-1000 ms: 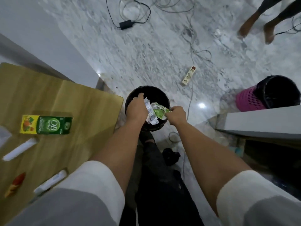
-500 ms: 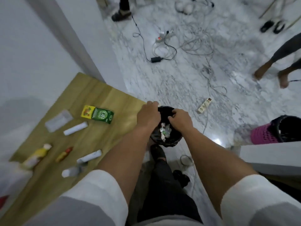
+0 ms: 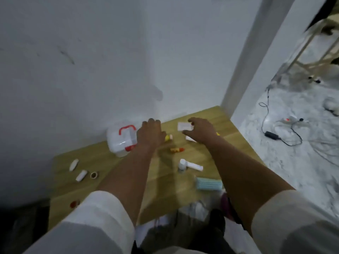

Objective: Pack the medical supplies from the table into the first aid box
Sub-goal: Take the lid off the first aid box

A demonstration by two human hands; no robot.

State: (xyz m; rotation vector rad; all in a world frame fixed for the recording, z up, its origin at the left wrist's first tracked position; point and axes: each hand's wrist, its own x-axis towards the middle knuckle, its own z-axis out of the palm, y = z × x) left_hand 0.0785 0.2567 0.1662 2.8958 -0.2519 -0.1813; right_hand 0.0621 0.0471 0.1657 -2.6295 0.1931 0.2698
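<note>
The white first aid box (image 3: 120,142) with a red handle lies shut at the back of the wooden table (image 3: 165,189), against the wall. My left hand (image 3: 149,133) hovers beside its right edge, fingers curled, holding nothing. My right hand (image 3: 199,130) is spread open over a white packet (image 3: 183,126) and a white tube (image 3: 189,138). Between my hands lie a yellow bottle (image 3: 168,138) and a small orange-red tube (image 3: 177,149). Nearer me are a white bottle (image 3: 182,165), a white stick (image 3: 196,166) and blue face masks (image 3: 209,183).
At the table's left lie two white rolls (image 3: 74,165) (image 3: 81,175), a brown tape ring (image 3: 94,175) and a red item (image 3: 74,204). The wall stands right behind the table. Cables and a power adapter (image 3: 273,135) lie on the marble floor to the right.
My view swung from the black bin on the floor to the table. Both hands left the bin and the crumpled wrappers and now reach over the supplies.
</note>
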